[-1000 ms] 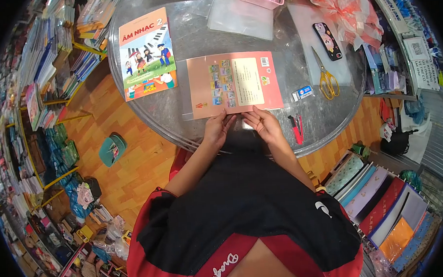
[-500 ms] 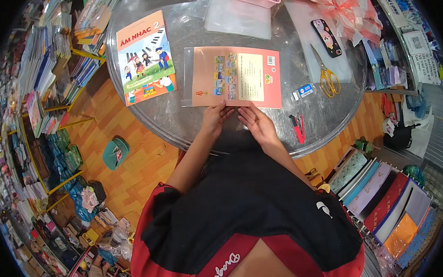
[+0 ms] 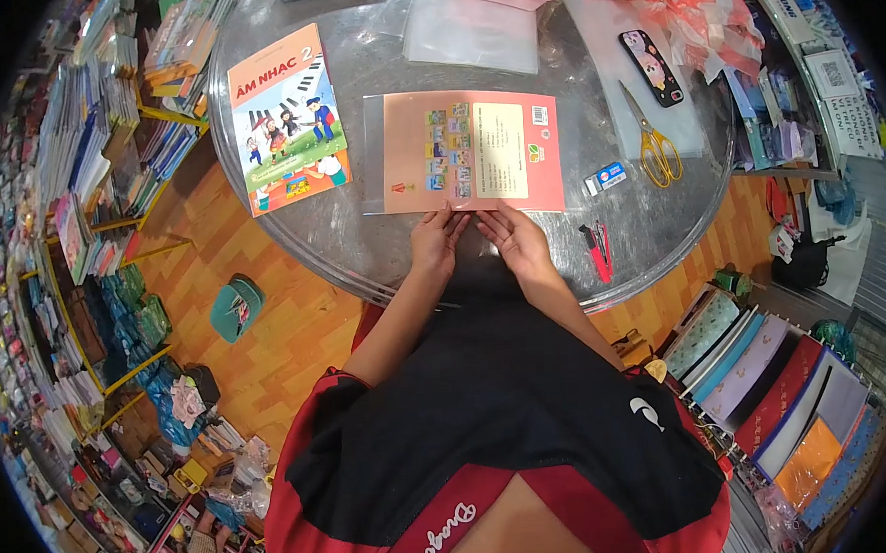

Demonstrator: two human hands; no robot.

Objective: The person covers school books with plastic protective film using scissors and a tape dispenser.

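Left hand [image 3: 433, 243] and right hand [image 3: 522, 240], loosely curled, meet the near edge of the book [image 3: 472, 153], likely steadying it; grip cannot be told. Scissors [image 3: 645, 127] lie beyond the right hand, presumably within reach.
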